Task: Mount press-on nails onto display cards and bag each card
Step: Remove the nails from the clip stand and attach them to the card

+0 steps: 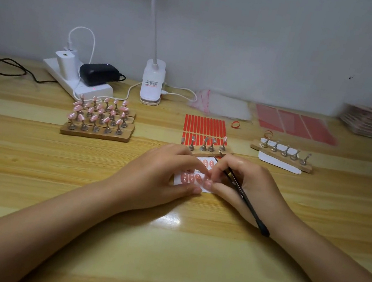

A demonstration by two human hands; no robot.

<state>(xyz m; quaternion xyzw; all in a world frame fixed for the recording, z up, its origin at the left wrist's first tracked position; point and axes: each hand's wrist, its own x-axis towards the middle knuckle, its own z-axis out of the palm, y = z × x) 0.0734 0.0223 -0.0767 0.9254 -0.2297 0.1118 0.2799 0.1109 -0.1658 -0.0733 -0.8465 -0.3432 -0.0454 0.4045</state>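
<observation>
A white display card lies at the table's middle with several pink press-on nails stuck on it in two rows. My left hand holds the card's left edge, thumb at its lower edge and fingers curled over the top. My right hand grips black tweezers and its fingertips press a pink nail onto the card's lower right. Just behind the card stands a wooden nail stand with metal pegs, one peg still bearing a nail.
Full stands of pink nails sit at left, an empty stand at right. A red adhesive strip sheet, clear bags, red sheets, stacked cards, a lamp and a power strip line the back.
</observation>
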